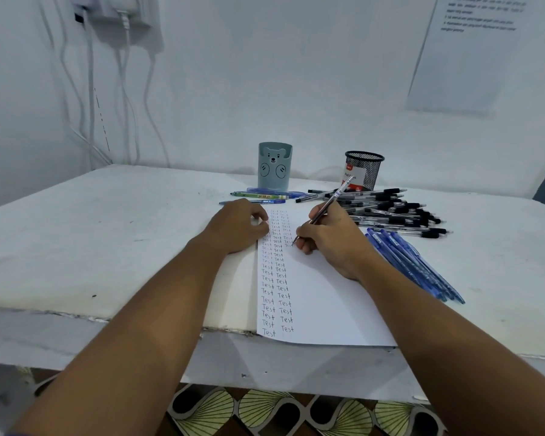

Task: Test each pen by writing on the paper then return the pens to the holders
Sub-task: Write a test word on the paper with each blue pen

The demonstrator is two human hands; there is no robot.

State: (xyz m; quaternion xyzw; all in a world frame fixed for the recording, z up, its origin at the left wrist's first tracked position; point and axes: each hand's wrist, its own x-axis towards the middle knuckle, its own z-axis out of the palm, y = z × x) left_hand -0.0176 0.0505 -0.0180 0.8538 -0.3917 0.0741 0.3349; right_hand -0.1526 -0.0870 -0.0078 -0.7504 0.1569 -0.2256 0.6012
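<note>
Pinched low on its barrel by the right hand (331, 239), a light, stiff, rather slick pen (323, 210) is pressed tip-down on the paper (321, 297), which is steadied by the curled left hand (238, 226).

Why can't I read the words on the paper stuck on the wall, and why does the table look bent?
Head view: the wall paper sits far off at the corner, small and blurred, so its print smears; the wide lens curves the table edge; the near words on the writing paper stay sharp; the light is soft and bluish, with faint shadows.
</note>
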